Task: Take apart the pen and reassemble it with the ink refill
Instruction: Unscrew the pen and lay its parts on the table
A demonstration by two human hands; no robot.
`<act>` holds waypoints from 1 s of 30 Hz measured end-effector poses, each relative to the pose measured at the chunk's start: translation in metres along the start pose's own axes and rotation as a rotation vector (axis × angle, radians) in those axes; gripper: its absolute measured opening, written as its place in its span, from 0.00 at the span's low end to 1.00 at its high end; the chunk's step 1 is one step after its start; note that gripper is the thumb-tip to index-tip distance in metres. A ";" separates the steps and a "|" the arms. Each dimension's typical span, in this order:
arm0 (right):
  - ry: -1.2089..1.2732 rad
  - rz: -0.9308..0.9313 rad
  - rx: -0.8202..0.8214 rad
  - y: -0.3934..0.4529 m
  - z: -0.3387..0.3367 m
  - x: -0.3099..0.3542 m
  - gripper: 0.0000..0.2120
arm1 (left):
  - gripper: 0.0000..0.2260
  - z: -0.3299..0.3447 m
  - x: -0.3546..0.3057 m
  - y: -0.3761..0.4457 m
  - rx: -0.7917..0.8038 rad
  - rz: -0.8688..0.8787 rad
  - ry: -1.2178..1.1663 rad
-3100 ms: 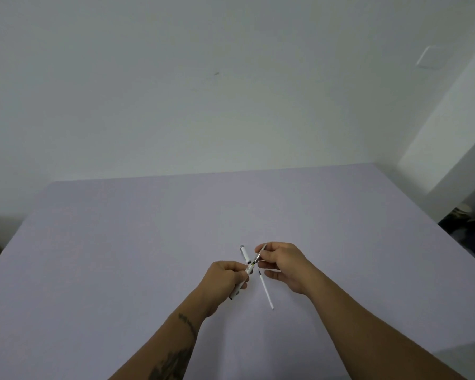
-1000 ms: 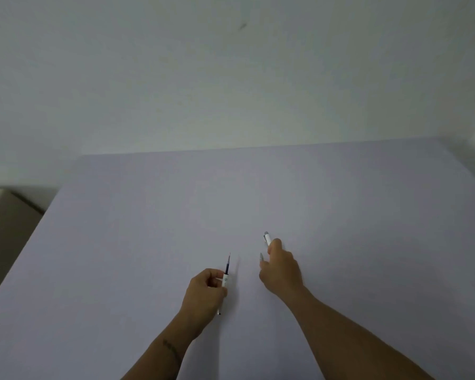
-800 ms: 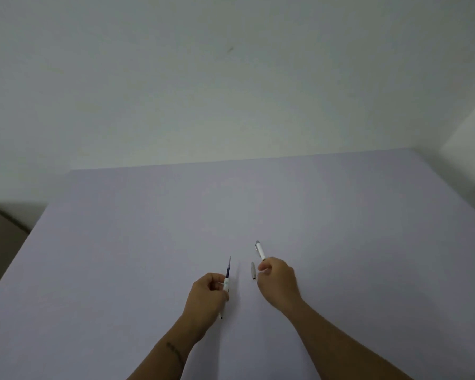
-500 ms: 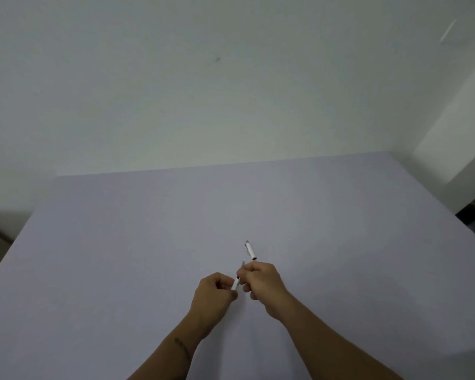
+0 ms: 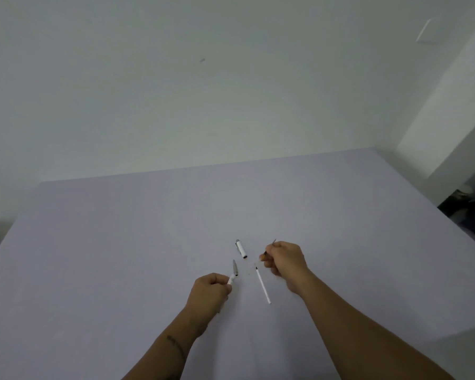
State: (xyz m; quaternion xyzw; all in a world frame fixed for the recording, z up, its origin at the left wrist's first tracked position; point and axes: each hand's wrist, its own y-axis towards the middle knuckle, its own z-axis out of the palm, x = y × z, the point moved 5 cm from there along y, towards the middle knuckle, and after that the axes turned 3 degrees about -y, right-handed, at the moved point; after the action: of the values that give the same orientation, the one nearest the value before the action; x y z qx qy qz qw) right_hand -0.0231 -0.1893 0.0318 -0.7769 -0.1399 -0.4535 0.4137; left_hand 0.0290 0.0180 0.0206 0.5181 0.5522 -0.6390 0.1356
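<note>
Fingers of the left hand (image 5: 209, 290) pinch a white pen barrel (image 5: 231, 279), its end aimed away. Right hand (image 5: 285, 259) grips a thin refill (image 5: 269, 248). Between them on the table (image 5: 121, 242) lie a white tube (image 5: 263, 285), a cap (image 5: 241, 248) and a grey tip (image 5: 234, 267), all pointing away. No writing is legible.

My left hand (image 5: 209, 290) pinches the pen barrel (image 5: 232, 278); my right hand (image 5: 284, 259) grips a thin refill (image 5: 269, 246), cap (image 5: 241, 248) lying between.

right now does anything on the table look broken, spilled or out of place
Nothing stands out. The pen cap and white refill lie apart on the table, as loose parts would mid-disassembly. The left hand grips the barrel; no spill or damage shows.
</note>
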 end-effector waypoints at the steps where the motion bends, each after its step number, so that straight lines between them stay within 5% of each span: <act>1: -0.036 -0.003 -0.009 0.004 -0.005 -0.002 0.08 | 0.06 0.001 0.001 0.001 0.004 -0.031 -0.046; 10: -0.646 -0.126 0.046 0.031 -0.003 -0.028 0.10 | 0.07 0.017 0.004 0.008 0.082 -0.152 -0.101; 15: -0.879 -0.149 0.049 0.041 0.000 -0.036 0.03 | 0.05 0.018 0.007 0.016 0.069 -0.201 -0.125; 30: -0.909 -0.241 -0.018 0.043 0.005 -0.038 0.02 | 0.06 0.018 0.015 0.030 0.050 -0.195 -0.148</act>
State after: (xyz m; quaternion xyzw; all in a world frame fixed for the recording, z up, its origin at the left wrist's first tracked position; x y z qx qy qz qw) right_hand -0.0151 -0.2057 -0.0229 -0.8785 -0.3920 -0.1134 0.2483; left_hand 0.0358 -0.0020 -0.0113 0.4165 0.5721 -0.6994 0.1004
